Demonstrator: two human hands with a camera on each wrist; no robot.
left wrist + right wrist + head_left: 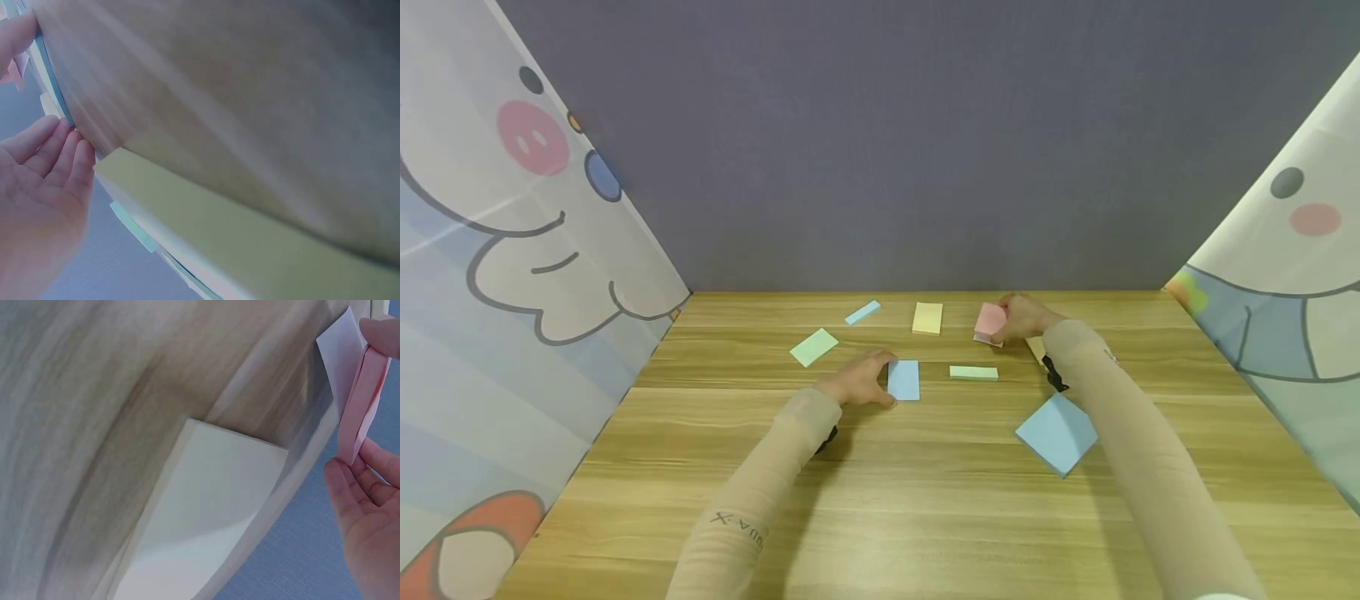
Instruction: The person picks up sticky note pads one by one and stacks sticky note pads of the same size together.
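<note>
My left hand [859, 382] holds a small blue sticky note pad [904, 380] by two opposite edges. In the left wrist view its thumb is at one end of that pad [51, 78] and the fingertips at the other. Farther back on the right, my right hand [1024, 318] grips a pink sticky note pad [989, 320] between thumb and fingers. The right wrist view has the pink pad [364, 397] tilted on edge, with a pale lavender sheet [340, 353] beside it, close over the table.
Under my right forearm lies a pale yellow pad [1036, 347], and nearer, a large blue pad [1057, 433]. A light green strip pad [973, 373] sits between my hands. Behind are a yellow pad [927, 318], a blue strip [862, 312] and a green pad [814, 347].
</note>
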